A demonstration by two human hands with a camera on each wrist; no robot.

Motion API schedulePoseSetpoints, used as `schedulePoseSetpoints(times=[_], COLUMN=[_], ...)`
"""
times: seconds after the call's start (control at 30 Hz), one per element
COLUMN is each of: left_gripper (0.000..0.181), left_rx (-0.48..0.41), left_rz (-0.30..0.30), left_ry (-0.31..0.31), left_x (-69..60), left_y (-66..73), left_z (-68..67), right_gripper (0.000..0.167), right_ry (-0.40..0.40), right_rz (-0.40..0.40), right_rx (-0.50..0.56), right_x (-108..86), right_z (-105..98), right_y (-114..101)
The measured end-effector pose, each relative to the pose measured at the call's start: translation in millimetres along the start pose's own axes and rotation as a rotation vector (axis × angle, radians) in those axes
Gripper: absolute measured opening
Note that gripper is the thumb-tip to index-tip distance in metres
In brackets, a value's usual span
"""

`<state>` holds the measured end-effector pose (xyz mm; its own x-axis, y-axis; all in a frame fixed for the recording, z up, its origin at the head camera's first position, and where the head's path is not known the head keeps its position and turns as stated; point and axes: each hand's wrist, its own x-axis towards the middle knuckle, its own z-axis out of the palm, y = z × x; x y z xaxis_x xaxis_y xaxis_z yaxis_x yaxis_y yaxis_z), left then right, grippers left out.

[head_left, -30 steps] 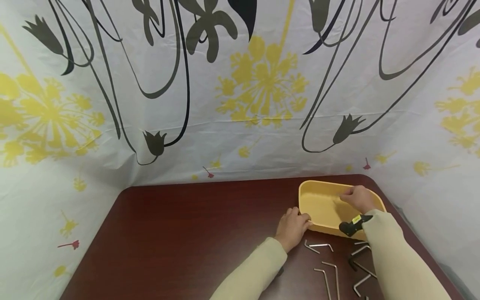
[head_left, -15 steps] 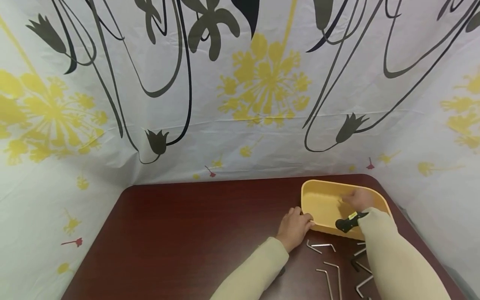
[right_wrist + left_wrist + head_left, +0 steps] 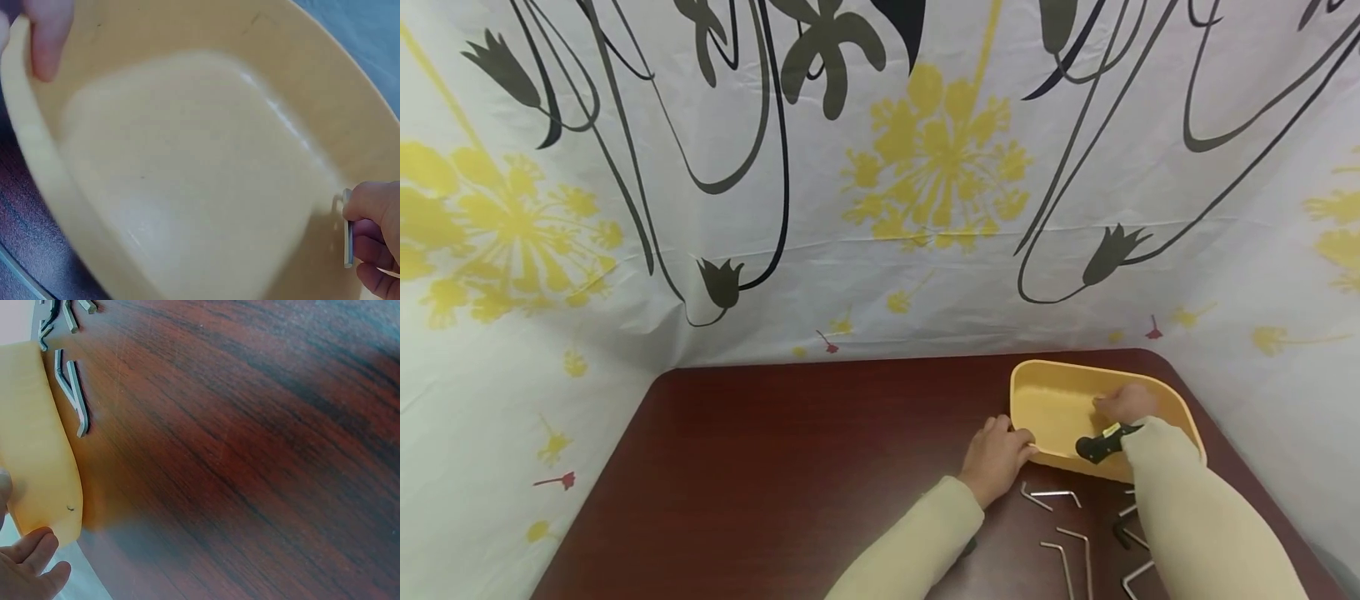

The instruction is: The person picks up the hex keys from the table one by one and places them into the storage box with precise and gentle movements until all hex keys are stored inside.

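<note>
The yellow tray (image 3: 1051, 417) lies at the right of the table. My left hand (image 3: 996, 458) grips its near left corner; in the right wrist view a finger (image 3: 49, 47) reaches over the rim, and in the left wrist view the fingers (image 3: 37, 550) lie against the tray (image 3: 37, 437). Inside the tray is my right hand (image 3: 1127, 403). In the right wrist view this hand (image 3: 378, 231) pinches a small metal hex key (image 3: 348, 244) upright, close to the tray (image 3: 187, 156) floor. Whether the key touches the floor, I cannot tell.
Several bent hex keys (image 3: 1086, 558) lie on the dark red table (image 3: 790, 467) in front of the tray, some partly under my right sleeve (image 3: 1210, 517). A patterned cloth (image 3: 850, 300) hangs behind the table and at both sides.
The head view has turned slightly, so the whole scene sits further right. My right hand has shifted a little within the tray; my left hand keeps its hold on the corner.
</note>
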<state>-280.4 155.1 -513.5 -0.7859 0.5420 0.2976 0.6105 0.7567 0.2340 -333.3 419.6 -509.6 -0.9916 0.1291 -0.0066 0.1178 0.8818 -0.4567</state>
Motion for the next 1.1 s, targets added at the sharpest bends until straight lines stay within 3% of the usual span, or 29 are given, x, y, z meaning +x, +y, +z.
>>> schedulePoseSetpoints(times=[0.23,0.63,1.1], left_gripper=[0.023,0.022,0.022], left_rx=[0.012,0.031,0.046], left_rz=[-0.005,0.015,-0.010], left_ry=[-0.003,-0.003,-0.006], left_x=[1.7,2.4,1.9], left_y=[2.7,5.3,2.9], left_z=[-0.3,-0.8,-2.2], right_gripper=[0.031,0.026,0.027], right_ry=[0.045,0.021,-0.016], right_rz=[0.059,0.144,0.150], right_rx=[0.037,0.050,0.077], right_x=[-7.8,-0.8,0.5], right_z=[2,9,12], right_y=[-12,-5,-9])
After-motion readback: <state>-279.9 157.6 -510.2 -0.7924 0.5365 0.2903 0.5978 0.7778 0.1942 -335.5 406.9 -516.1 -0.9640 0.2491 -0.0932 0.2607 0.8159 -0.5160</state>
